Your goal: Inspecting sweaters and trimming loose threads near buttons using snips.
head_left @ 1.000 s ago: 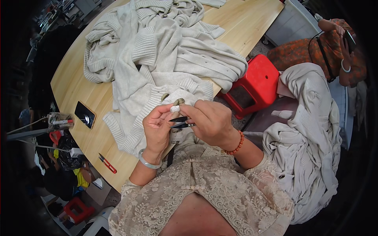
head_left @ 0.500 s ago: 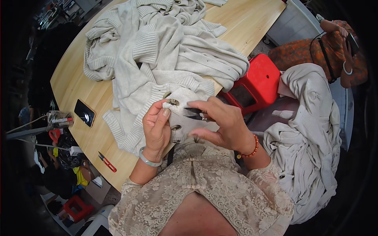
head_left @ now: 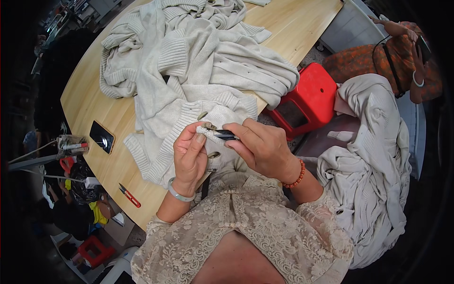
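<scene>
A cream knitted cardigan [head_left: 189,71] lies spread over the wooden table [head_left: 293,28]. My left hand [head_left: 189,154] pinches its buttoned front edge [head_left: 206,128] and lifts it off the table. My right hand [head_left: 262,146] holds small dark thread snips [head_left: 226,136], their tips touching the knit next to a brownish button [head_left: 210,126]. Another button [head_left: 213,155] shows just below my left thumb.
A black phone [head_left: 101,137] and red-handled snips [head_left: 129,195] lie near the table's left edge. A red plastic stool [head_left: 307,97] stands to the right, beside a heap of cream garments [head_left: 373,161]. Another person [head_left: 402,52] sits at the far right.
Both hands shifted slightly right and up with the cardigan edge. The snips now point at the knit by the button.
</scene>
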